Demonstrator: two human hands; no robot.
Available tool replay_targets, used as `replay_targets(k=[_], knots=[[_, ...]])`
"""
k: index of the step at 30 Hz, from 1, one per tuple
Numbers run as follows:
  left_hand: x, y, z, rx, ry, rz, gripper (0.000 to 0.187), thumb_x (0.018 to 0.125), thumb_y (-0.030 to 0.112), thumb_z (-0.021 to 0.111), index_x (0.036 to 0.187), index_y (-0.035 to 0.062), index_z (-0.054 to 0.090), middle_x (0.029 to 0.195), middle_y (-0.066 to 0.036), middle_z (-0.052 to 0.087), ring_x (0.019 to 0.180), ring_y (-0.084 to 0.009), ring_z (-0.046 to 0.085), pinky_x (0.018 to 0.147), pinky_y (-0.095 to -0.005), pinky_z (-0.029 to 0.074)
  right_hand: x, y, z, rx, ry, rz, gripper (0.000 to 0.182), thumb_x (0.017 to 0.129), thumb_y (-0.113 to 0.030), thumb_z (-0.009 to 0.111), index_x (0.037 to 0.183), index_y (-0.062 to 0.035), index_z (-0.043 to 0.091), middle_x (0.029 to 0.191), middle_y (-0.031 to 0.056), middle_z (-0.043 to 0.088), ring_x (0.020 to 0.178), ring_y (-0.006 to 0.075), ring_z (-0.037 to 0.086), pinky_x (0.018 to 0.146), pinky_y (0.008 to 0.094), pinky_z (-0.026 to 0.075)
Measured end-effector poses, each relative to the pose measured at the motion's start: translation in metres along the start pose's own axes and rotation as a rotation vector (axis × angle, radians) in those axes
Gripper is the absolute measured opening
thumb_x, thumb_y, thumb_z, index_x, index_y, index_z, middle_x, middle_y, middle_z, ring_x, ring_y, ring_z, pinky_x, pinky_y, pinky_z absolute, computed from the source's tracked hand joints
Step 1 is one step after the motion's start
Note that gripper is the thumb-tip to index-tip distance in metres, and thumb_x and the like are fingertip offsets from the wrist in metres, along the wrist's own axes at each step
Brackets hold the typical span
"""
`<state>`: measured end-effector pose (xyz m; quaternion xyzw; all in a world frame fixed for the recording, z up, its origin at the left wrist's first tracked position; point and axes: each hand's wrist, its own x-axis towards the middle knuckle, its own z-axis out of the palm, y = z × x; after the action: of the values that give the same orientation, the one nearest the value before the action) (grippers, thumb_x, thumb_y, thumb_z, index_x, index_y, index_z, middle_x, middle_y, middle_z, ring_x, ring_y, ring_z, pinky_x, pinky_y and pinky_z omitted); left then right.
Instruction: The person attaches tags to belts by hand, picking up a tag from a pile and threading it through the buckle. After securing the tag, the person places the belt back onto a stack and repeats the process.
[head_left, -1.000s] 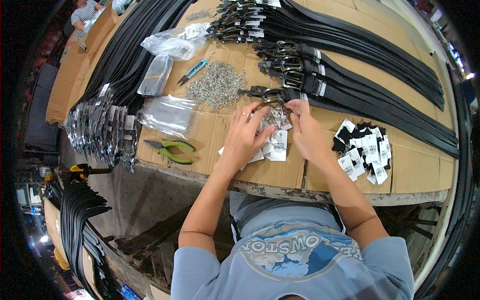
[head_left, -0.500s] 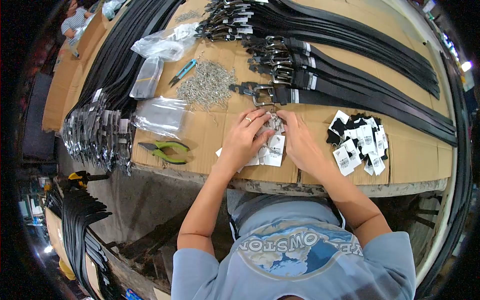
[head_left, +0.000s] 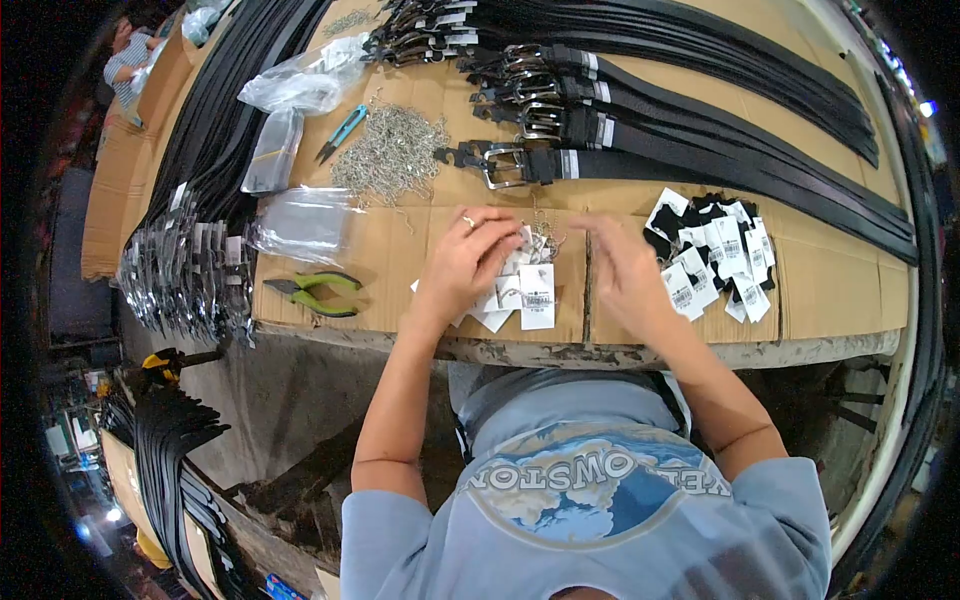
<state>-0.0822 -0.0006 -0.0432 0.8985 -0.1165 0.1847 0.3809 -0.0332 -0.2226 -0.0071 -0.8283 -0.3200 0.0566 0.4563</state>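
Note:
My left hand (head_left: 467, 262), a ring on one finger, rests with curled fingers on the white price tags (head_left: 537, 296) near the table's front edge; what its fingertips pinch is too small to make out. Small chains (head_left: 541, 232) lie at the upper end of these tags. To their right, my right hand (head_left: 622, 265) is above the cardboard, blurred, its fingers apart and nothing visible in them. A second pile of white tags with black pieces (head_left: 732, 245) lies beyond my right hand. Above both hands is a belt buckle (head_left: 503, 166).
Green-handled pliers (head_left: 318, 292), clear plastic bags (head_left: 305, 226), blue snips (head_left: 343, 134) and a heap of metal chains (head_left: 390, 152) lie on the left. Black belts (head_left: 690, 180) stretch across the back; wrapped belts (head_left: 190, 265) hang at the left edge. A person (head_left: 130, 62) is at upper left.
My right hand has moved away from the tags to the right, and its fingers have parted. My left hand stays at the tags. The whole view has shifted slightly.

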Motion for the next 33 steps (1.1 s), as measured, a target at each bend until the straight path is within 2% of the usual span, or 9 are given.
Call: replay_targets(k=[5, 8, 11, 16, 18, 19, 22, 24, 33], knots=[[0.008, 0.016, -0.011, -0.04, 0.093, -0.127, 0.029, 0.086, 0.008, 0.062, 0.115, 0.0052, 0.061, 0.101, -0.013, 0.064, 0.092, -0.0297, 0.058, 0.08, -0.0368, 0.047, 0.018, 0.005, -0.012, -0.062, 0.102, -0.018, 0.016, 0.081, 0.002, 0.058, 0.094, 0.0009, 0.067, 0.09, 0.017, 0.062, 0.086, 0.0334, 0.059, 0.078, 0.0393, 0.048], [0.009, 0.019, -0.021, -0.05, 0.117, -0.169, 0.032, 0.09, 0.005, 0.056, 0.122, 0.0061, 0.058, 0.103, -0.014, 0.064, 0.093, -0.0282, 0.059, 0.081, -0.0351, 0.047, 0.019, -0.012, -0.013, 0.068, -0.112, 0.188, 0.023, 0.08, -0.008, 0.068, 0.102, -0.0025, 0.066, 0.086, 0.0121, 0.062, 0.079, 0.0228, 0.06, 0.068, 0.0296, 0.047], [0.01, 0.021, -0.032, -0.069, 0.181, -0.16, 0.03, 0.092, 0.002, 0.052, 0.122, 0.0046, 0.057, 0.103, -0.015, 0.065, 0.095, -0.0269, 0.06, 0.08, -0.034, 0.047, 0.009, -0.022, 0.0, 0.117, -0.235, 0.218, 0.039, 0.075, -0.015, 0.075, 0.11, -0.0027, 0.062, 0.087, 0.0125, 0.061, 0.078, 0.0227, 0.06, 0.067, 0.0301, 0.048], [0.002, 0.021, -0.049, -0.027, 0.291, -0.194, 0.028, 0.091, 0.002, 0.055, 0.118, 0.0006, 0.059, 0.102, -0.014, 0.066, 0.097, -0.0243, 0.062, 0.083, -0.0325, 0.047, -0.002, -0.011, 0.03, 0.087, -0.097, 0.005, 0.048, 0.07, -0.017, 0.079, 0.111, -0.0035, 0.058, 0.083, 0.0115, 0.056, 0.069, 0.0247, 0.055, 0.064, 0.0333, 0.047], [-0.004, 0.022, -0.052, -0.001, 0.298, -0.228, 0.028, 0.089, 0.003, 0.057, 0.117, 0.0004, 0.06, 0.102, -0.013, 0.067, 0.096, -0.0239, 0.063, 0.083, -0.0323, 0.047, 0.002, -0.021, 0.027, 0.038, -0.18, 0.111, 0.045, 0.071, -0.015, 0.077, 0.108, -0.0015, 0.056, 0.102, 0.0195, 0.06, 0.096, 0.0379, 0.057, 0.082, 0.0429, 0.047], [-0.007, 0.021, -0.055, 0.02, 0.305, -0.265, 0.027, 0.088, 0.004, 0.06, 0.115, 0.0002, 0.061, 0.102, -0.013, 0.067, 0.095, -0.0235, 0.063, 0.084, -0.032, 0.046, 0.002, -0.021, 0.029, 0.044, -0.178, 0.092, 0.045, 0.071, -0.015, 0.077, 0.108, -0.0015, 0.056, 0.102, 0.0195, 0.06, 0.096, 0.0379, 0.057, 0.082, 0.0429, 0.047], [-0.016, 0.019, -0.054, 0.02, 0.287, -0.299, 0.029, 0.086, 0.004, 0.063, 0.115, 0.0005, 0.061, 0.101, -0.013, 0.067, 0.095, -0.023, 0.064, 0.084, -0.0323, 0.047, 0.004, -0.019, 0.03, 0.094, -0.144, 0.122, 0.041, 0.071, -0.012, 0.076, 0.106, -0.0019, 0.058, 0.094, 0.0164, 0.061, 0.086, 0.0319, 0.06, 0.075, 0.0391, 0.048], [-0.02, 0.021, -0.051, 0.034, 0.276, -0.328, 0.03, 0.086, 0.004, 0.063, 0.116, 0.0011, 0.061, 0.101, -0.013, 0.068, 0.095, -0.0231, 0.064, 0.083, -0.0325, 0.047, 0.006, -0.022, 0.024, 0.257, -0.148, 0.259, 0.036, 0.072, -0.009, 0.077, 0.104, -0.0017, 0.063, 0.077, 0.0059, 0.059, 0.061, 0.0102, 0.053, 0.056, 0.0269, 0.043], [-0.034, 0.012, -0.026, 0.066, 0.356, -0.384, 0.028, 0.084, 0.003, 0.065, 0.112, 0.0035, 0.064, 0.103, -0.015, 0.064, 0.092, -0.0285, 0.062, 0.078, -0.0336, 0.049, 0.01, -0.014, 0.027, 0.227, -0.166, 0.277, 0.025, 0.075, -0.007, 0.074, 0.097, -0.0001, 0.066, 0.074, 0.0063, 0.065, 0.06, 0.0086, 0.053, 0.056, 0.0248, 0.044]])
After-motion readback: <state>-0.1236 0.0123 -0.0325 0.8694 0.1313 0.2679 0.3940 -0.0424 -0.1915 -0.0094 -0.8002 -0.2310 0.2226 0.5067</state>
